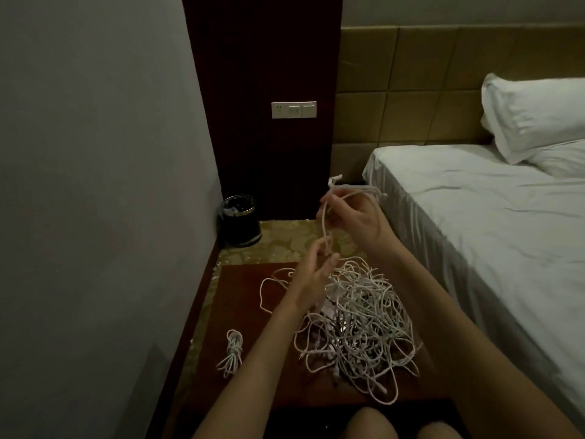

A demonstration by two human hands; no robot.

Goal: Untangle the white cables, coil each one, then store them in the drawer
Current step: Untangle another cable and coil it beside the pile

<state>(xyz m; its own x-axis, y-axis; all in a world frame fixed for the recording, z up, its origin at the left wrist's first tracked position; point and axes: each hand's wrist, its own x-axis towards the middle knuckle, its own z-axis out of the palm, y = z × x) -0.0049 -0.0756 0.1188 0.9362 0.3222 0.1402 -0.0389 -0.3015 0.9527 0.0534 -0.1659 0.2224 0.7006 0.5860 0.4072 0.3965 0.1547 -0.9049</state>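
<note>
On the nightstand (247, 299): one tangle (357, 324), one coiled cable (232, 351); both hands (319, 270) pinch one raised cable (324, 223).

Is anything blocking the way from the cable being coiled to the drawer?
The drawer cannot be seen from this view, so the path cannot be judged. The right hand and left hand hold the cable above the tangled pile on the wooden table.

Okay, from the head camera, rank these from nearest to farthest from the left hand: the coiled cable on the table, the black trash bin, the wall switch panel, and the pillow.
Measured from the left hand:
1. Coiled cable, on the table, below and left of the hand.
2. Black trash bin, on the floor, up and left by the wall.
3. Wall switch panel, high on the dark panel.
4. Pillow, far right on the bed.
</note>
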